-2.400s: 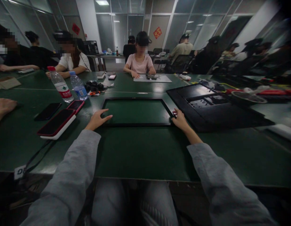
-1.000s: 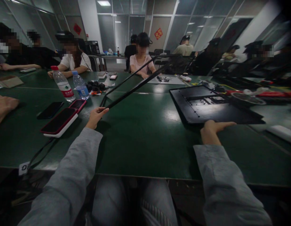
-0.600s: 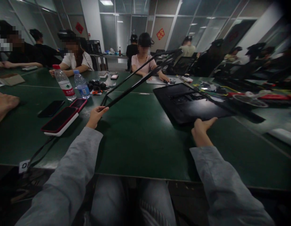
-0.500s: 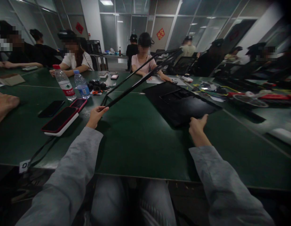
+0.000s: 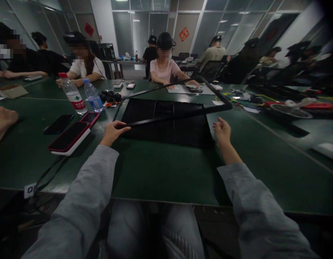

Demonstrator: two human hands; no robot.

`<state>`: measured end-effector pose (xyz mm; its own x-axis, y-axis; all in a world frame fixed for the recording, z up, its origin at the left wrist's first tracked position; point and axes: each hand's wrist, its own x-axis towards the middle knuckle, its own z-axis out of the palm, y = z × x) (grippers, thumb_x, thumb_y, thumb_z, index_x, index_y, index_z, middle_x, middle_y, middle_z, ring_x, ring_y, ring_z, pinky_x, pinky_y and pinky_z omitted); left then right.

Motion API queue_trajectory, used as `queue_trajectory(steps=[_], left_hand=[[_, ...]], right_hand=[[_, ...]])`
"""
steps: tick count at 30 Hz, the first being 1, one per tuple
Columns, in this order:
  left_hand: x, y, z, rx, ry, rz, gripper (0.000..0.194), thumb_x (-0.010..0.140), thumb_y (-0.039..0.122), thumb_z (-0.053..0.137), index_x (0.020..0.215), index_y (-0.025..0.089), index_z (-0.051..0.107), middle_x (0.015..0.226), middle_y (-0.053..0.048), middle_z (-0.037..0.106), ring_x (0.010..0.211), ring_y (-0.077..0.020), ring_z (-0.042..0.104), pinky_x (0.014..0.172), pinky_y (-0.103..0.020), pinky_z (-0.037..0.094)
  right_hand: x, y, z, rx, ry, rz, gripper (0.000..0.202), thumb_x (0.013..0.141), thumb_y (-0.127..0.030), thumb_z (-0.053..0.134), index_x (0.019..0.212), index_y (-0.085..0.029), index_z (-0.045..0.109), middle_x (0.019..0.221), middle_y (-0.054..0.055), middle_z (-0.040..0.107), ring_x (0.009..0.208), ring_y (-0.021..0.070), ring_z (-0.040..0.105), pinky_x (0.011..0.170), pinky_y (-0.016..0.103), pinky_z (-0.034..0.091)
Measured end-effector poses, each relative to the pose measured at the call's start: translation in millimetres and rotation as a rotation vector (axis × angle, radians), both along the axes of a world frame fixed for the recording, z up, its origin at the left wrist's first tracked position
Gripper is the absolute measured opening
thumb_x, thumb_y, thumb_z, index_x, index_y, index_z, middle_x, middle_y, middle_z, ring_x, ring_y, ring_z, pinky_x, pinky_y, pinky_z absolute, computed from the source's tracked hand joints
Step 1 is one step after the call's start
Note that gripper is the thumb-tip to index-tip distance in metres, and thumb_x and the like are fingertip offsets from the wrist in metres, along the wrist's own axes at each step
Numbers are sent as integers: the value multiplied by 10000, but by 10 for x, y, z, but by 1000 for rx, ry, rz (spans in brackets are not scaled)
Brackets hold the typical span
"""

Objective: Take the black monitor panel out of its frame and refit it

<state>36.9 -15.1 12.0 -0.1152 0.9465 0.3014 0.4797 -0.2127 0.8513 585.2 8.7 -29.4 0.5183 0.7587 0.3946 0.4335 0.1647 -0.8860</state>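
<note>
My left hand pinches the near left corner of a thin black rectangular frame, which looks like a monitor bezel. Its far right side is raised and slants over a black panel, apparently a monitor's back cover, lying on the green table. A recessed rectangle shows in the panel's upper middle. Just off the panel's right edge, my right hand is open with its fingers loosely bent and nothing visible in them. The frame's near bar crosses in front of the panel and hides a strip of it.
On the left lie a red-edged phone, a black phone and two bottles, one red-capped, one blue-capped. Cables and parts clutter the right. Across the table a person handles small parts. Another person's hand rests at left.
The black panel has moved left and turned, now lying squarely under the frame. My right hand has come off the panel. The frame has tilted down, its right end lower and farther right.
</note>
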Motion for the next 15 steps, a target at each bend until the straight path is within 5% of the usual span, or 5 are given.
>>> queue_trajectory(steps=[2, 5, 7, 10, 15], left_hand=[[0, -19, 6, 10, 91, -30, 408, 664, 505, 904, 921, 209, 789, 959, -87, 775, 945, -269, 707, 923, -424, 531], [26, -59, 20, 29, 193, -56, 367, 681, 489, 902, 907, 222, 788, 996, -88, 775, 966, -274, 699, 948, -442, 521], [46, -79, 25, 33, 236, -77, 359, 682, 484, 904, 903, 227, 786, 1025, -89, 774, 994, -279, 692, 963, -449, 516], [49, -80, 10, 15, 279, -109, 363, 689, 488, 903, 910, 226, 783, 1033, -94, 773, 1008, -283, 688, 963, -452, 516], [0, -27, -70, 27, 405, -119, 358, 718, 514, 889, 927, 241, 790, 1073, -94, 771, 1064, -293, 673, 977, -457, 508]], right_hand=[[74, -42, 114, 21, 215, 22, 526, 983, -557, 426, 1283, -171, 618, 1016, 134, 712, 903, 238, 704, 878, 448, 591], [90, -124, 283, -62, 409, 240, 615, 1021, -658, 289, 1197, -177, 629, 1040, 174, 714, 965, 257, 722, 867, 417, 605], [40, -154, 327, -111, 354, 293, 550, 962, -664, 494, 1192, -187, 642, 1053, 160, 721, 980, 267, 730, 873, 418, 624], [-56, -138, 274, -90, 165, 213, 580, 774, -429, 804, 1280, -193, 649, 1109, 120, 731, 1045, 282, 733, 961, 458, 623], [-165, -116, 91, -7, -197, 138, 673, 808, -285, 701, 1458, -156, 583, 1325, 163, 707, 1238, 317, 677, 1099, 547, 539]])
